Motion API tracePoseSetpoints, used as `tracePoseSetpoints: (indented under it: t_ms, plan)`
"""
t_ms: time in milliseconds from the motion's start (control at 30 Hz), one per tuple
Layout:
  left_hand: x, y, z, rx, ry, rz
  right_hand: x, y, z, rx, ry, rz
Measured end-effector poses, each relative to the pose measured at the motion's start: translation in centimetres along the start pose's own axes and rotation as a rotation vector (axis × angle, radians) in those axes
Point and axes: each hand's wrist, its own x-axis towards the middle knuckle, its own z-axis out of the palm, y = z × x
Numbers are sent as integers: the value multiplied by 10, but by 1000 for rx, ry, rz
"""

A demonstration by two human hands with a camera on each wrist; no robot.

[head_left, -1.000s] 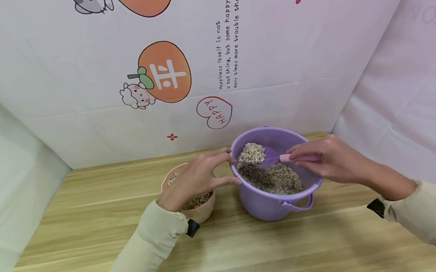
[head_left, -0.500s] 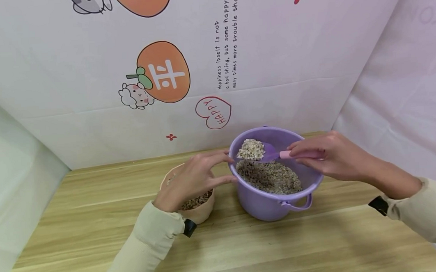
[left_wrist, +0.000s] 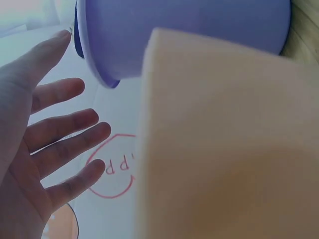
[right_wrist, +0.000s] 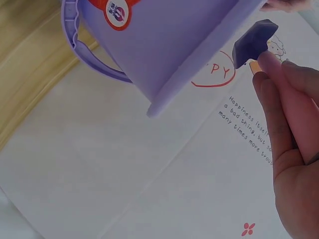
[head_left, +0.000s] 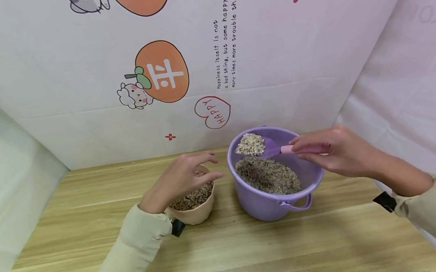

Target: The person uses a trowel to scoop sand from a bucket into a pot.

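My right hand grips the pink handle of a small purple shovel, seen from the side in the right wrist view. Its scoop bears a heap of pale, coarse grains above the mouth of a purple bucket. Darker grains lie inside the bucket. My left hand hovers over a peach-coloured pot of brownish grains, holding nothing. In the left wrist view its fingers are spread, apart from the bucket, and the pot's wall fills much of the right side.
Bucket and pot stand side by side on a wood-grain table, near its back edge. A white printed sheet rises behind them. White cloth hangs at the left and right sides. The bucket's handle hangs down at its front.
My left hand has left the bucket's rim and drawn back left over the pot, uncovering more of its grains. My right hand has raised the loaded shovel slightly.
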Motion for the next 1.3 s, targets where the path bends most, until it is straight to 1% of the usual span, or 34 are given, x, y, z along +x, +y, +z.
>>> tracePoseSetpoints:
  t_ms: [133, 233, 267, 300, 400, 500, 533, 633, 733, 833, 900, 967, 1033, 1300]
  plan:
    - [-5, -6, -4, 12, 1, -16, 3, -1, -2, -25, 6, -34]
    - [-11, -12, -7, 36, 6, -26, 7, -2, -2, -55, 18, -55]
    - [-13, -15, -8, 51, 8, -33, 8, -4, -2, -68, 20, -50]
    - [-16, -17, -9, 63, 11, -45, 9, -4, -2, -72, 27, -54]
    - [-27, -25, -12, 99, 10, -97, 14, -7, -1, -88, 20, -32]
    - [-36, -33, -15, 107, -1, -156, 18, -9, 0, -89, 18, -43]
    - [-39, -36, -15, 107, -6, -169, 19, -10, 1, -89, 11, -33]
    - [-47, -43, -18, 104, -21, -202, 22, -10, 3, -67, 24, -65]
    - [-55, -48, -21, 113, -25, -229, 26, -12, 5, -57, 24, -52]
    - [-63, -51, -25, 113, -25, -253, 31, -13, 7, -49, 17, -68]
    - [-67, -53, -27, 109, -18, -258, 35, -15, 8, -52, 12, -67]
    - [-71, -55, -28, 102, -13, -260, 39, -15, 11, -50, 18, -84]
    - [-74, -57, -29, 106, -2, -250, 42, -16, 13, -47, 14, -86]
    - [-85, -62, -32, 103, 44, -165, 60, -23, 23, -50, -11, -92]
